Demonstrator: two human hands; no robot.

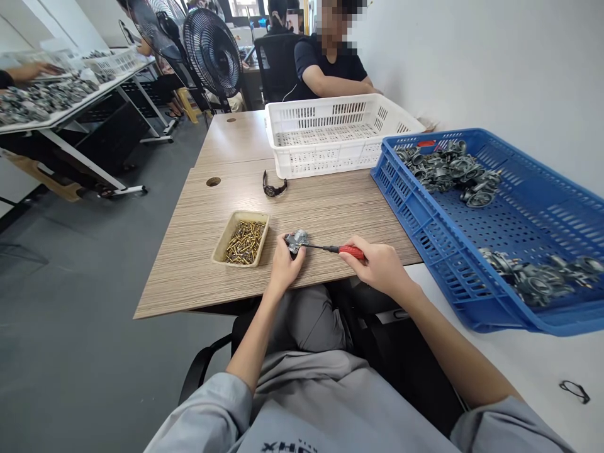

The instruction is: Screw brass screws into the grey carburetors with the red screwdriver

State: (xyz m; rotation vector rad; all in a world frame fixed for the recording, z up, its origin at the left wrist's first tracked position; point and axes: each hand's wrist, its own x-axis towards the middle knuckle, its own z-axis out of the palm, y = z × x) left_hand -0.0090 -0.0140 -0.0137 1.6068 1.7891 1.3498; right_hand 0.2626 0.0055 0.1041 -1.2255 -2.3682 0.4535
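Note:
Near the table's front edge, my left hand (pixel 285 263) is closed around a small grey metal carburetor (pixel 297 239). My right hand (pixel 380 264) grips the red handle of a screwdriver (pixel 352 251). Its dark shaft points left, and the tip meets the carburetor's right side; the exact contact spot is too small to make out. Left of my left hand stands a cream plastic tub (pixel 218 253) full of small brass-coloured parts (pixel 245 242), slim and pin-like.
A blue crate (pixel 410 207) with several carburetors (pixel 448 167) stands at the right. Behind the work area is a white basket (pixel 325 157). A black wristwatch (pixel 274 190) lies on the wooden table (pixel 189 264). A person (pixel 330 63) sits opposite; black fans (pixel 212 53) stand beyond the table.

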